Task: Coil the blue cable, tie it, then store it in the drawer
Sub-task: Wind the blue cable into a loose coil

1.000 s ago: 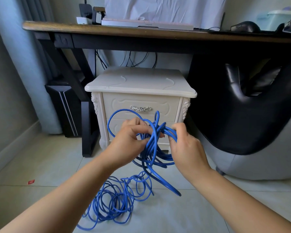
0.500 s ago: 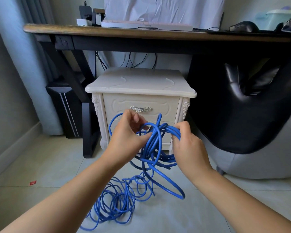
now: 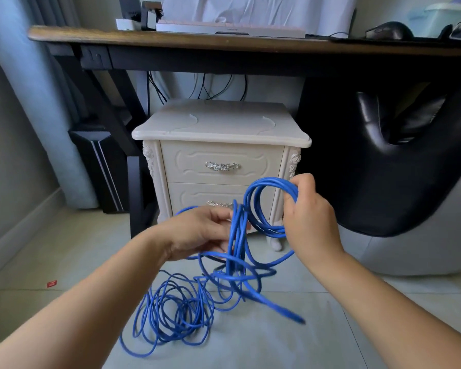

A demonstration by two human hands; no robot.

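A few loops of the blue cable (image 3: 266, 206) are gripped in the closed right hand (image 3: 308, 217), held up in front of the cream nightstand (image 3: 221, 129). Several hanging strands are pinched by the left hand (image 3: 200, 233). The rest of the cable is left in a loose tangle on the tiled floor (image 3: 264, 342). Both drawers (image 3: 221, 162) are shut.

The cable (image 3: 186, 310) lies on the floor (image 3: 250, 342) before the nightstand (image 3: 221, 129), under the desk (image 3: 224, 42).
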